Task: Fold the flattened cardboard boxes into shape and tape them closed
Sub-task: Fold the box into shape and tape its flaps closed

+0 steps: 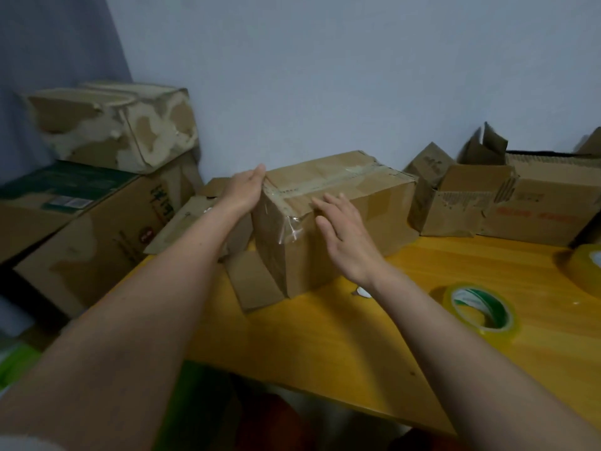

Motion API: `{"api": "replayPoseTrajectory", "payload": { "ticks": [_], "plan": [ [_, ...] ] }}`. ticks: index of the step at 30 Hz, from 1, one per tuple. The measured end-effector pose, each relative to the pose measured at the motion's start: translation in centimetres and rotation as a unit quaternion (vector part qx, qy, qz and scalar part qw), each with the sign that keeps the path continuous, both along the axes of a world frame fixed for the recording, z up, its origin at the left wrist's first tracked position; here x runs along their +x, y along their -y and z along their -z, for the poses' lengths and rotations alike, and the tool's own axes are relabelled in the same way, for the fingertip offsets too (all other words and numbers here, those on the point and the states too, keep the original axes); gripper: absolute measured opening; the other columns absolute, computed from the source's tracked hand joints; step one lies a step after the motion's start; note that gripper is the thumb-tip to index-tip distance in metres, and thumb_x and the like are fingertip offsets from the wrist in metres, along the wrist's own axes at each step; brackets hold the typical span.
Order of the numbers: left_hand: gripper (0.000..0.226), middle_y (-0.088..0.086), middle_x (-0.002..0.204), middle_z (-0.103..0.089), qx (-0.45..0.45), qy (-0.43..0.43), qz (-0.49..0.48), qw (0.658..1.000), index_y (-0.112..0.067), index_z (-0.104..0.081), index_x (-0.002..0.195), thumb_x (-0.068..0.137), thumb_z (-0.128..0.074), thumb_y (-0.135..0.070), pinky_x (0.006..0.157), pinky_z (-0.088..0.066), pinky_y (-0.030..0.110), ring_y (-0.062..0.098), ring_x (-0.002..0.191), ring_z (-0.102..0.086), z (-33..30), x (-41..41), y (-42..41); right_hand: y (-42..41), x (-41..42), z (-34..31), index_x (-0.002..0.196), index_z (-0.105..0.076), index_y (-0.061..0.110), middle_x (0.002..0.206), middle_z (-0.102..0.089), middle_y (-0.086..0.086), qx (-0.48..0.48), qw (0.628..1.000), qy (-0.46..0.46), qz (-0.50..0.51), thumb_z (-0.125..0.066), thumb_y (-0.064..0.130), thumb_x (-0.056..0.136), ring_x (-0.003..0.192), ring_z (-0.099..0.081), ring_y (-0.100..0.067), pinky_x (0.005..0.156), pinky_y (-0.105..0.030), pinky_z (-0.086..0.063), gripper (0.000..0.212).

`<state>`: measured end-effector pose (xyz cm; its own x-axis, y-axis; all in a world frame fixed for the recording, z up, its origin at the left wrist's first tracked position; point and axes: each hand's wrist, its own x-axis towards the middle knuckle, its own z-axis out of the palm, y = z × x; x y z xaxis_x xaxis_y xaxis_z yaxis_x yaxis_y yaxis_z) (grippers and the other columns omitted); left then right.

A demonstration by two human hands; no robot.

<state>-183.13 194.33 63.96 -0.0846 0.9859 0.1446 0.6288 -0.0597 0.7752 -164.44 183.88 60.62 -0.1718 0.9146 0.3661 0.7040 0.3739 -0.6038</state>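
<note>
A: Cardboard box (341,216), folded into shape, stands in the middle of the yellow wooden table (341,346), toward its far edge near the wall (325,66); a strip of clear tape (325,182) runs along its top seam and down over the near end.

B: And the hands?

A: Left hand (244,193) lies flat against the box's left end at the top corner, fingers straight and pressed together; right hand (344,236) is at the box's front face, fingers straight and slightly spread; whether its fingertips touch the cardboard I cannot tell.

B: Is either one pinching anything?

A: No; neither hand curls round or pinches anything.

B: What lies nearby?

A: A tape roll (481,310) with a green and white core lies flat on the table to the right of the right forearm, well apart from the box; a second roll (585,268) shows partly at the right edge; open boxes (461,203) with raised flaps stand behind on the right; flattened cardboard (192,219) leans just left of the box; on the far left a worn, patchy box (113,125) sits on top of a large printed carton (91,229).
</note>
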Motion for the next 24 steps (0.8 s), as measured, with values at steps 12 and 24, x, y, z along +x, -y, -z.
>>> {"api": "replayPoseTrajectory", "payload": {
  "ticks": [12,24],
  "plan": [
    [0.008,-0.003,0.099,-0.044,0.13,-0.033,-0.047,0.99,-0.034,-0.058,0.087,0.093,-0.057,-0.039,0.064,-0.035,0.025,0.015,0.081,-0.05,3.6,0.3,6.2,-1.1,4.0,-3.0,0.117,-0.068,0.015,0.129,-0.057,0.006,-0.091,0.97,-0.226,0.014,-0.031,0.029,0.104,0.133,-0.04,-0.012,0.102,-0.017,-0.027,0.042],
    [0.023,-0.001,0.13,-0.059,0.219,0.074,0.116,0.966,-0.011,-0.071,0.103,0.098,-0.053,-0.024,0.106,-0.029,0.017,0.006,0.132,-0.04,5.9,1.6,6.0,-3.2,1.8,0.5,0.087,-0.076,0.012,0.105,-0.071,0.001,0.075,0.942,-0.312,0.098,-0.017,0.036,0.105,0.105,-0.057,-0.005,0.095,-0.021,-0.035,0.066]
  ]
}}
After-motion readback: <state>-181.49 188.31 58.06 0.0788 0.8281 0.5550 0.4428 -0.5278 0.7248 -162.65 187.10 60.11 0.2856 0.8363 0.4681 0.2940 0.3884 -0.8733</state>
